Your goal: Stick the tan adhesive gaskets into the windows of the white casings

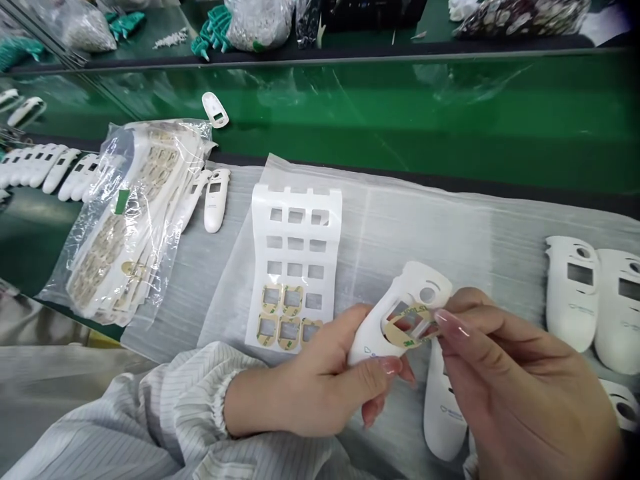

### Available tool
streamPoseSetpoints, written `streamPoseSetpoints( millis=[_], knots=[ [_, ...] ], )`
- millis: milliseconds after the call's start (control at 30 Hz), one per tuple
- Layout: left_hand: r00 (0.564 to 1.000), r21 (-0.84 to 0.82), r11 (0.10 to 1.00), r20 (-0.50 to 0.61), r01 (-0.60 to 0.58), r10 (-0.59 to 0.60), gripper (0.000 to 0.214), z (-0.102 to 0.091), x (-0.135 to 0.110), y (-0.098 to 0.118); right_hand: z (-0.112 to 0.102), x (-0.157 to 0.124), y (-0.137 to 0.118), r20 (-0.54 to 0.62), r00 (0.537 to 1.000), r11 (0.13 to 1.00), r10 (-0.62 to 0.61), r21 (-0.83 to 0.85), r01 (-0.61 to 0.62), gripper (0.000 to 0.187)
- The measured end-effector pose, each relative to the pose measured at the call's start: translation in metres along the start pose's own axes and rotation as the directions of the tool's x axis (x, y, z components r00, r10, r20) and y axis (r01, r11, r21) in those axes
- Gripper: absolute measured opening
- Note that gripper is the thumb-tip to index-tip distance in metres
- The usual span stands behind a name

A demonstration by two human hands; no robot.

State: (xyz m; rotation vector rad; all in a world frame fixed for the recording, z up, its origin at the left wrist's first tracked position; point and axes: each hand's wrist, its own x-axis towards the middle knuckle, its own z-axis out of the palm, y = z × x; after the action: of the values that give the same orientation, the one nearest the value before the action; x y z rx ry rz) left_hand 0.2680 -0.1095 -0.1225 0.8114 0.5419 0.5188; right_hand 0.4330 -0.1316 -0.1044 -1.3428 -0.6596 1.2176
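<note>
My left hand (pixel 325 380) is closed round the lower part of a white plastic housing (pixel 370 333), shaped like a thermometer shell with a window and a round hole. Between the thumb and fingers of my right hand (pixel 515 373) is a tan adhesive sticker (pixel 410 327) with a window cut in it. The sticker lies over the housing's window area, tilted; whether it touches all round I cannot tell. Left of the housing lies a white backing sheet (pixel 295 230), its lower rows bearing several tan stickers (pixel 293 300) and its upper rows only cut-out windows.
A clear plastic bag (pixel 135 220) of sticker sheets lies to the left. White housings stand in a row (pixel 45 163) at far left, and more housings (pixel 573 293) lie at right. A green ledge (pixel 350 107) runs behind, with bagged parts (pixel 263 23) on the shelf above.
</note>
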Motion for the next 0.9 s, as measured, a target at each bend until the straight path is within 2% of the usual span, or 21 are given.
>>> streamPoseSetpoints(
  millis=[267, 400, 733, 900],
  knots=[
    [0.999, 0.004, 0.999, -0.022, 0.048, -0.048, 0.021, 0.0005, -0.0001, 0.0051, -0.0033, -0.0007, 0.0047, -0.033, 0.999, 1.000, 0.006, -0.007, -0.006, 0.007],
    [0.997, 0.028, 0.997, -0.027, 0.076, -0.075, 0.019, 0.0020, -0.0006, 0.0080, -0.0024, -0.0012, 0.0048, -0.010, 1.000, 1.000, -0.005, 0.007, 0.005, 0.007],
    [0.998, 0.025, 0.998, -0.014, 0.058, -0.057, 0.017, -0.0001, -0.0013, 0.0067, 0.0033, -0.0028, 0.0045, -0.081, 0.996, 0.998, -0.023, -0.066, 0.018, 0.007],
    [0.998, 0.020, 0.998, -0.007, 0.066, -0.066, 0.016, -0.0002, -0.0018, 0.0075, 0.0052, -0.0014, 0.0049, -0.085, 0.995, 0.998, -0.050, -0.052, 0.046, 0.008]
  ],
)
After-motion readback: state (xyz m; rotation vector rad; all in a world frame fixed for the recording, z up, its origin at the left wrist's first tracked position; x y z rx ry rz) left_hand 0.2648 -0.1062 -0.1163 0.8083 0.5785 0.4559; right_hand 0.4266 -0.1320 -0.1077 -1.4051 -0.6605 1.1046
